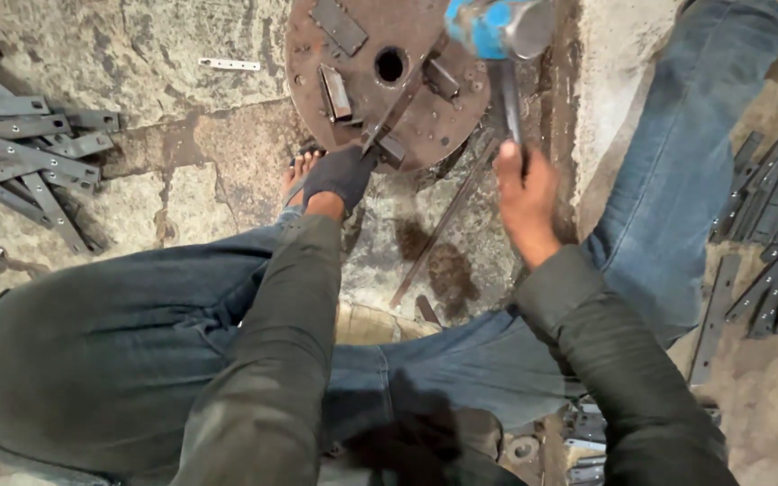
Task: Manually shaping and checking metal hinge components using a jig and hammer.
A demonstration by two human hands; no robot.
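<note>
Head view: right hand (526,193) fisted on hammer (500,36) raised over round steel plate (387,76); gloved left hand (339,175) pinches metal strip (389,117) on plate's near edge. Mid-strike; next blow likely needs the strip held steady.

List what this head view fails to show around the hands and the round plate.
- Hammer head: motion-blurred and cut off by the top edge.
- Round plate: its top is cut off by the top edge.
- Strip in the gloved left hand: its near end is hidden by the glove.
- Right hand: blurred, so the fingers on the handle are unclear.
- Left foot: mostly hidden behind the left hand.
</note>
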